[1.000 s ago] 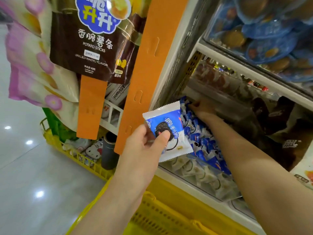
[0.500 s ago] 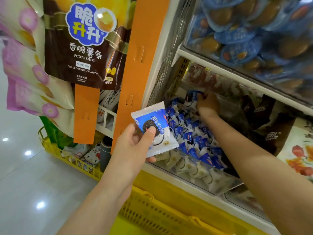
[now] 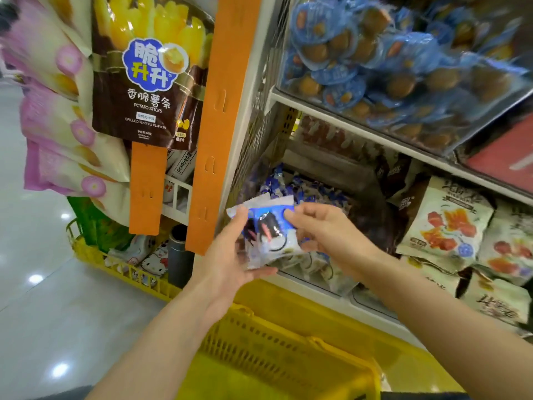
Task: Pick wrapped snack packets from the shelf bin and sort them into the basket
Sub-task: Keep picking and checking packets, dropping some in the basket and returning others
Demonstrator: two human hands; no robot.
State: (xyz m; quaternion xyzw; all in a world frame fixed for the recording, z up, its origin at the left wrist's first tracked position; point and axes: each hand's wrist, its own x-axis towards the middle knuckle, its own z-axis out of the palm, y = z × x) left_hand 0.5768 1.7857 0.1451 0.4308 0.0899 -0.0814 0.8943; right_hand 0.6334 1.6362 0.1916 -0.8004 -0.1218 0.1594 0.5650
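My left hand (image 3: 230,255) holds blue-and-white wrapped snack packets (image 3: 271,235) in front of the shelf bin. My right hand (image 3: 326,232) pinches the top packet at its right edge, so both hands meet on the small stack. How many packets overlap there is blurred. Behind them the clear shelf bin (image 3: 331,281) holds several more of the same packets (image 3: 288,186). The yellow basket (image 3: 277,350) sits directly below my forearms, its inside mostly hidden.
An orange hanging strip (image 3: 225,111) and a potato-stick bag (image 3: 144,82) hang to the left. A second yellow basket (image 3: 124,269) stands on the floor at the left. Blue cup snacks (image 3: 389,67) fill the upper shelf. Bagged snacks (image 3: 450,223) lie to the right.
My right hand has come out of the back of the bin and now meets my left hand at the packets. My left hand has stayed in front of the bin.
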